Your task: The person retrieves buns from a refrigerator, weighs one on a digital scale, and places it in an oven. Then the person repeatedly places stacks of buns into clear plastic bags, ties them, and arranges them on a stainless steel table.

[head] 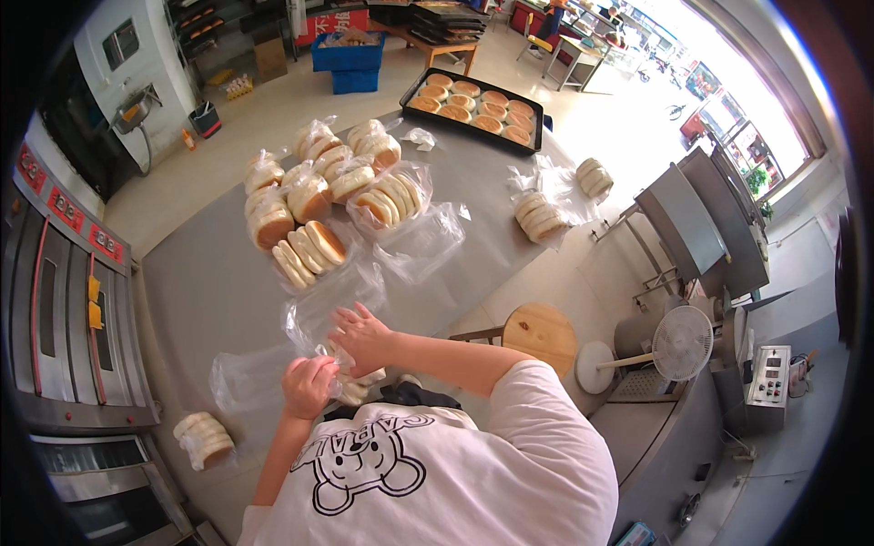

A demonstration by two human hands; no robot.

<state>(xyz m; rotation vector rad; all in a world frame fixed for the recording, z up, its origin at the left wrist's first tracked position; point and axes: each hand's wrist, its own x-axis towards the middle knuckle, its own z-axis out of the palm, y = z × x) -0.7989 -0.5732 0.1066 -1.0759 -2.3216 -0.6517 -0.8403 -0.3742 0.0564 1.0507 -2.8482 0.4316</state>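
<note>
My left hand (311, 385) pinches the gathered plastic of a clear bag at the table's near edge. Close beside it, my right hand (362, 339) is spread, palm down, over the bag, its fingers slightly blurred. Flat round breads (358, 388) show below the hands, partly hidden by them. Ahead lie bagged stacks of breads (270, 222), most with twisted tops. Two stacks nearer me, one of them these breads (308, 254), sit in bags with open mouths. An empty-looking clear bag (249, 379) lies flat to the left of my left hand.
A black baking tray (539, 140) of round breads stands at the table's (205, 273) far edge. More bagged breads (539, 217) lie at the right edge and others (203, 440) at the near left. A wooden stool (539, 338) and a white fan (683, 343) stand right; ovens (68, 307) line the left.
</note>
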